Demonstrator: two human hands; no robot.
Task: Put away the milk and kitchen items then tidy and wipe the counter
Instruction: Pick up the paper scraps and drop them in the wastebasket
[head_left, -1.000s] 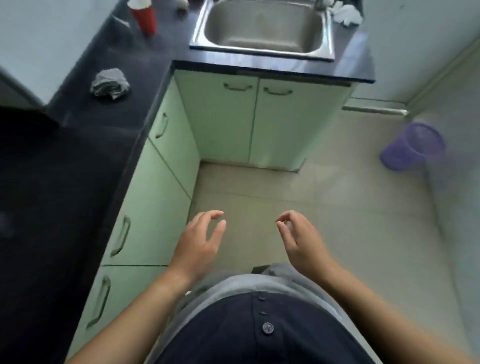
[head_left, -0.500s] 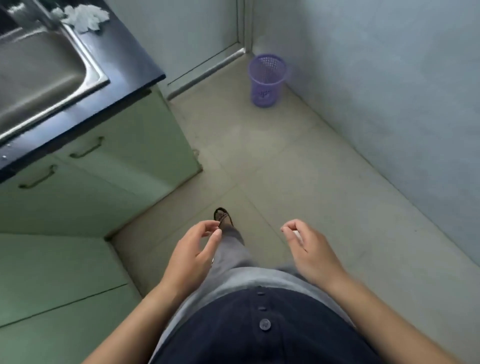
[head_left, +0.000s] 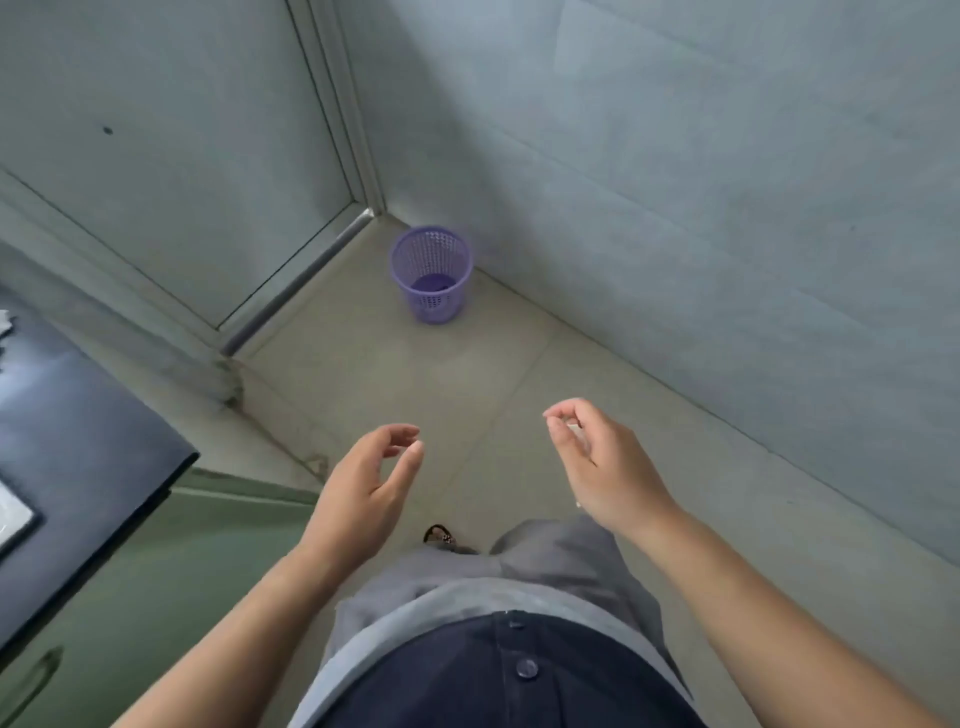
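The view has turned away from the sink: one second ago the sink and the dark desk filled the upper part of the picture, and now only a corner of the desk shows at the left edge. The purple basket, which was far to the right before, stands now almost straight ahead, in the corner of the floor by the door frame.

Both hands hang in the air between the person's body and the basket, well apart from it. The left hand is loosely curled, fingers and thumb not closed, and holds nothing. The right hand has thumb and fingertips pinched together; something small and white seems to be between them, but it is too small to say what.

No milk shows in this view, and the desk is almost out of sight. My judgement is that the person walks toward the basket to throw away a small scrap, so the wiping is not going on at this moment.
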